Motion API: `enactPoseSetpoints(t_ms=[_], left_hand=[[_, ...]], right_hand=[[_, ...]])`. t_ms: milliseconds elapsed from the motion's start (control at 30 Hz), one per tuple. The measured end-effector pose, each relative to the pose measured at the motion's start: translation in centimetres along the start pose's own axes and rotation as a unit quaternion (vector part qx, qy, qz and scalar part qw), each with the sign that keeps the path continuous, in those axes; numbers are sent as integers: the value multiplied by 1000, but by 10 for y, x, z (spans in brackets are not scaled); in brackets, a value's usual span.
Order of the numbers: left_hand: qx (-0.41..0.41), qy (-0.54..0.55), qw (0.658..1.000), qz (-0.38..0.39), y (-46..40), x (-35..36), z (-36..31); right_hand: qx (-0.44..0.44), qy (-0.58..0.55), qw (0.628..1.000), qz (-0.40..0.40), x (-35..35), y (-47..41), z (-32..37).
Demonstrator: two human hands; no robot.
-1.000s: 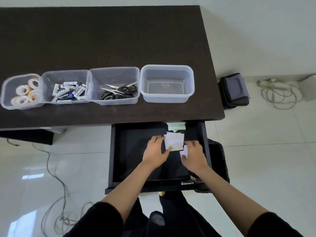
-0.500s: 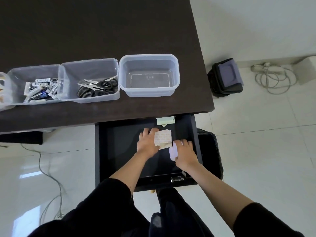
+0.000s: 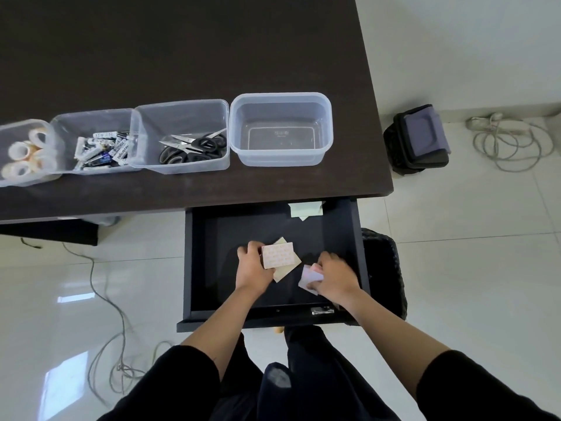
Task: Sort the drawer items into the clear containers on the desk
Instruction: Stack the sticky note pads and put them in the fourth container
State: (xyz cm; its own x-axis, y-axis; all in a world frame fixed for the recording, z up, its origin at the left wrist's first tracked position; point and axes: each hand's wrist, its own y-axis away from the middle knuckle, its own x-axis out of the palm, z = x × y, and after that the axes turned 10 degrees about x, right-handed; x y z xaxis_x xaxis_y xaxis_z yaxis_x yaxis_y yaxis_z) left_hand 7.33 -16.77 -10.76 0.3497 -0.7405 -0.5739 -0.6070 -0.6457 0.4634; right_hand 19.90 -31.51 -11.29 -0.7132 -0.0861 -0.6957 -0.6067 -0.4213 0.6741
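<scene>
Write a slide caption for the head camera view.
Both hands gather sticky notes from the open drawer.

Left hand (image 3: 253, 268) – note pads (image 3: 278, 256), open drawer (image 3: 212, 238)

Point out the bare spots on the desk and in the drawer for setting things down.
Bare: the dark desk behind the four clear plastic containers, and the black drawer's left half. Crowded: the drawer's right half, with the left hand, right hand and paper pads.

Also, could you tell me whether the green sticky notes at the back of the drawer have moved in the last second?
No. The green sticky notes still lie at the back of the drawer, right of centre, just under the desk edge.
</scene>
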Motion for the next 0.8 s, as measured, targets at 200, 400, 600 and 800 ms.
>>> enactPoseSetpoints(t_ms=[200,400,600,800], left_hand=[[-36,64,997,-18,6,-14,9],[-38,60,997,-25,5,-20,9],[-80,130,987,-45,4,-23,13],[-119,184,974,-65,10,-18,14]], right_hand=[[42,-193,980,-2,-9,-1,2],[18,-247,968,30,-20,-18,13],[1,-324,946,26,-25,-26,19],[28,-369,928,-29,-24,-18,14]])
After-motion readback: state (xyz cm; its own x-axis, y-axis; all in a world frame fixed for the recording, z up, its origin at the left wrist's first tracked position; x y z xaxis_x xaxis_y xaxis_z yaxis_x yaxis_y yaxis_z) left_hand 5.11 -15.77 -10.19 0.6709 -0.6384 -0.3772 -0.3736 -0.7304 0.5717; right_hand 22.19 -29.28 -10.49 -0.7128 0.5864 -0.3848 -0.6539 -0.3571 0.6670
